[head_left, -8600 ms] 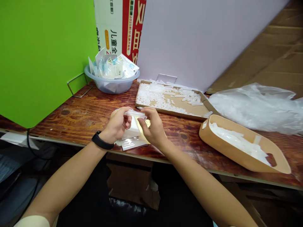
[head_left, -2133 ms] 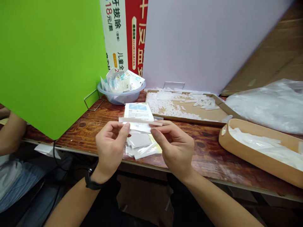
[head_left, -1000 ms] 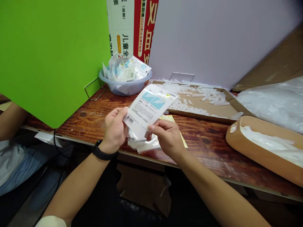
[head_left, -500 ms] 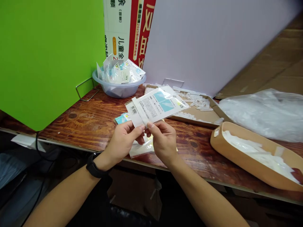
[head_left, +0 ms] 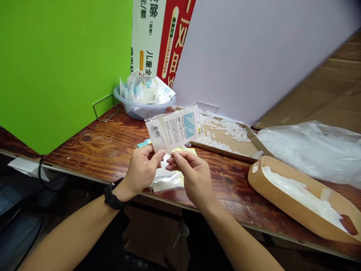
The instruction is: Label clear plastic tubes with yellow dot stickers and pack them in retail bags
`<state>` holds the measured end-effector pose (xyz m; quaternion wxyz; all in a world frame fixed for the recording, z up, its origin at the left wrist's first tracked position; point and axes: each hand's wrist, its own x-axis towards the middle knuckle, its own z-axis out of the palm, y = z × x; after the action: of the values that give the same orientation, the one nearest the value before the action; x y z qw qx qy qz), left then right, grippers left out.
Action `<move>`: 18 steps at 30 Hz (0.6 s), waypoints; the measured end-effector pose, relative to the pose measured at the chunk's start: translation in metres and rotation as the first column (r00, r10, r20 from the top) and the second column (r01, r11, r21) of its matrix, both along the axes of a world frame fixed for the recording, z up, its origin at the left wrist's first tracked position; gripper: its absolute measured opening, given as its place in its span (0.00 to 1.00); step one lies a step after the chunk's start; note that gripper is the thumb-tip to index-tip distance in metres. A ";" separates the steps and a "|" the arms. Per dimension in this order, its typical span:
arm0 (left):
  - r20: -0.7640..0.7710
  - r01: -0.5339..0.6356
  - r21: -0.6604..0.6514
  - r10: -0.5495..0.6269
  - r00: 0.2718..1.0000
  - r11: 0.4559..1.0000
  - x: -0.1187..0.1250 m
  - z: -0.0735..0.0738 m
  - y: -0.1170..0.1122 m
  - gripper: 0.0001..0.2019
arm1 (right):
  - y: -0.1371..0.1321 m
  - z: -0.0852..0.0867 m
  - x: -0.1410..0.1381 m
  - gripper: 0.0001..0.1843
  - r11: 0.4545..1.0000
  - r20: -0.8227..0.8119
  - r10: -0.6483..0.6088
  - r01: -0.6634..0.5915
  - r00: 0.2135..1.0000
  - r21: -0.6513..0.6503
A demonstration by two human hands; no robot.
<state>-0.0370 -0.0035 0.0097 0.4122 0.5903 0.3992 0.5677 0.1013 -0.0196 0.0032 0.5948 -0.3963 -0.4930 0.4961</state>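
A clear bag holding a printed white card [head_left: 180, 128], with blue pictures and a barcode, is tilted up between my hands above the table. My left hand [head_left: 142, 169] pinches its lower left corner between thumb and fingers. At the bottom edge my right hand [head_left: 194, 175] is closed in a pinch, thumb against fingers, by the lower end of a pale strip [head_left: 164, 130] that crosses the card. Below my hands, more printed packets [head_left: 169, 182] lie on the table, partly hidden.
A blue bowl [head_left: 143, 111] full of similar packets stands behind. To its right, a shallow cardboard tray [head_left: 237, 146] holds small white pieces. A tan bin [head_left: 284, 195] with white items and a clear plastic bag [head_left: 310, 150] lie right. Green [head_left: 64, 67] and pale boards [head_left: 239, 49] stand behind.
The bagged card has turned and tilted in my hands, its far end coming down and to the left. My right hand stays pinched at its lower edge. The view has shifted slightly.
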 end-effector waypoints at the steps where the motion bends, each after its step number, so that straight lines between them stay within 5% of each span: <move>1: -0.020 -0.010 0.017 0.010 1.000 1.000 0.000 -0.001 0.000 0.11 | 0.000 0.000 0.000 0.10 1.000 -0.015 0.012 -0.012 1.000 0.005; 8: -0.168 -0.021 0.216 0.058 0.984 0.976 -0.002 -0.006 0.000 0.09 | 0.000 0.004 0.000 0.13 0.996 -0.009 0.065 -0.066 0.998 -0.062; 18: -0.311 -0.047 0.493 0.227 0.923 0.869 0.000 -0.013 0.000 0.11 | 0.001 0.007 -0.002 0.13 0.991 -0.045 0.067 -0.072 0.997 -0.112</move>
<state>-0.0375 -0.0038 -0.0028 0.1324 0.7366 0.3571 0.5589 0.0998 -0.0186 0.0106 0.5637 -0.4015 -0.4652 0.5519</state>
